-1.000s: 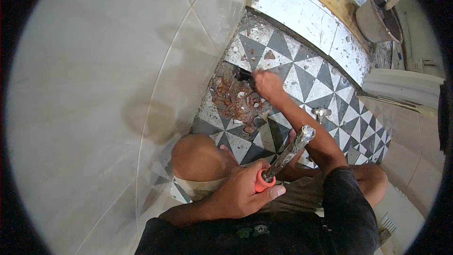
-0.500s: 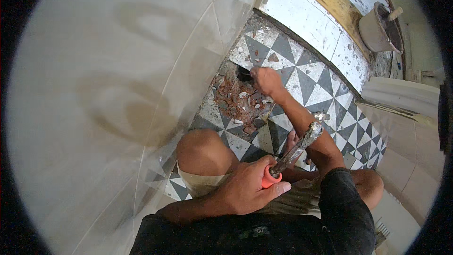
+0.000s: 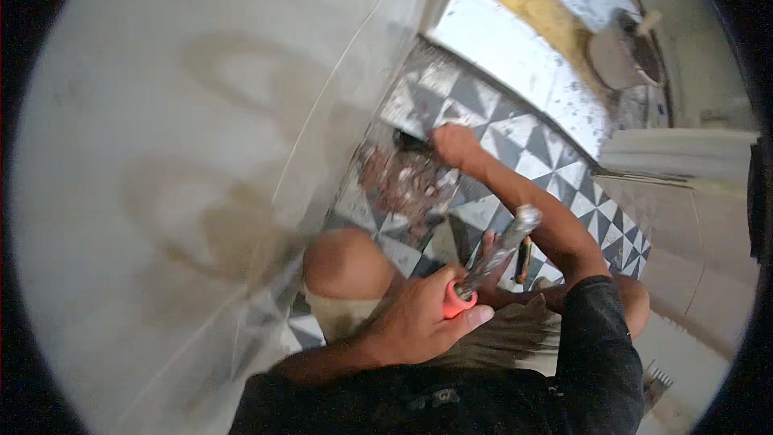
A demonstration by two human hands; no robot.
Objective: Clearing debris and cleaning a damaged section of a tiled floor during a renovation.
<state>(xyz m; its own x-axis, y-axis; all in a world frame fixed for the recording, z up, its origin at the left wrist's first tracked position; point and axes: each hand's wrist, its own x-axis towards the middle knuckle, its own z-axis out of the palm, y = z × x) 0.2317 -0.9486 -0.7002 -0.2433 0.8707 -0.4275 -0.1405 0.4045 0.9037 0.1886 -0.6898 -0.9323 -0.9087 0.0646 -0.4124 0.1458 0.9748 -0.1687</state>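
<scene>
My left hand [image 3: 419,314] is wrapped round the red-orange grip of a hammer [image 3: 501,254], its scuffed silver metal shaft pointing up and away over my foot. My right hand [image 3: 456,146] is closed in a fist low over the floor, at the far right edge of a patch of broken tile rubble [image 3: 403,181]. Beside its fingers is a dark patch or object, too blurred to make out, and what the fist holds is hidden. Reddish-brown chips and grey fragments fill the patch, with black-and-white patterned tiles [image 3: 515,133] around it.
A pale tiled wall [image 3: 201,113] rises close on the left. Beyond a dark floor edge lie white tiles, a yellow sheet [image 3: 538,4] and a mortar bucket [image 3: 620,56] with a stick handle. A slim dark-and-orange tool [image 3: 523,260] lies by my foot [image 3: 488,254].
The view has shifted a little and blurred. The hammer's head end has swung slightly left and down, and the slim tool by my foot now shows. My right hand stays by the rubble.
</scene>
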